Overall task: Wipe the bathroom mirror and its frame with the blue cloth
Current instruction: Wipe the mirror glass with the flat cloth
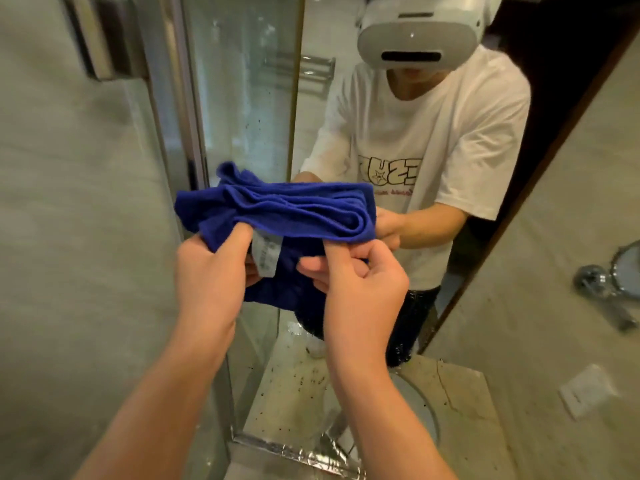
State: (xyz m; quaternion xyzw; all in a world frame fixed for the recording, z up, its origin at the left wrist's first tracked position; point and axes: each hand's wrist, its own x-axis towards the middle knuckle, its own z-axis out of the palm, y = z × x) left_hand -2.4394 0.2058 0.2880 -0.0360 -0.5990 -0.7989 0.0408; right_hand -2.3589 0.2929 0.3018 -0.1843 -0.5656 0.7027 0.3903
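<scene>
The blue cloth is bunched in folds and held up in front of the bathroom mirror. My left hand pinches its left end, thumb on top. My right hand pinches the right end, fingers curled under the fold. A white label hangs from the cloth between my hands. The mirror's metal frame runs down the left side and along the bottom edge. The glass carries dark specks low down and reflects a person in a white T-shirt holding the cloth.
A grey wall lies left of the mirror. At right hangs a round chrome magnifying mirror on an arm, with a white wall socket below it. A stone countertop with a basin rim sits under the mirror.
</scene>
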